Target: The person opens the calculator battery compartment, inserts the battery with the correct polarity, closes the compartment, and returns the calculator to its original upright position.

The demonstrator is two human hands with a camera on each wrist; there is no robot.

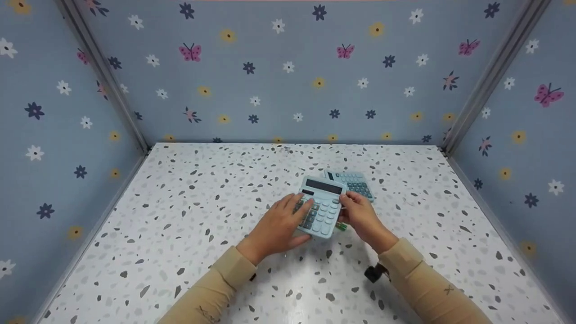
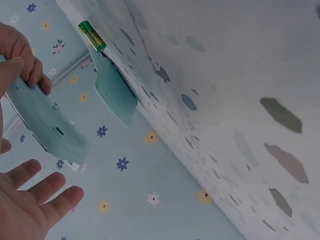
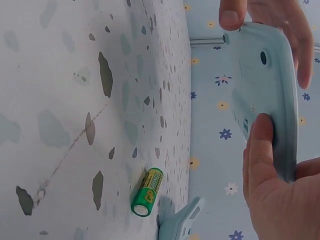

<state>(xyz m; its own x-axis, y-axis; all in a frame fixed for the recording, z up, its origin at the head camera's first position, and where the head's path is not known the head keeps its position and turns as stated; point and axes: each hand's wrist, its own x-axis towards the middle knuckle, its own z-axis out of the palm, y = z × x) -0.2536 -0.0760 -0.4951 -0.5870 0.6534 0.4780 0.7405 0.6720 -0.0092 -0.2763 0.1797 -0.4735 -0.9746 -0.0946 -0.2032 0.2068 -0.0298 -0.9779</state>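
Note:
A light blue calculator [image 1: 321, 207] is held up above the table with its keys and display facing up. My right hand [image 1: 362, 218] grips its right edge, thumb on the face and fingers on the back [image 3: 262, 75]. My left hand [image 1: 281, 222] lies across the left keys with fingers stretched out; its thumb is by the lower edge. In the left wrist view the left fingers [image 2: 45, 197] are spread beside the calculator [image 2: 50, 122]. A green-and-gold battery [image 3: 147, 192] lies on the table beneath, mostly hidden by the right hand in the head view.
Another light blue calculator [image 1: 355, 182] lies face up on the speckled white table [image 1: 202, 189], just behind the held one. Flower-patterned panels [image 1: 288, 67] enclose the back and both sides. A small black object [image 1: 375, 272] is at the right cuff.

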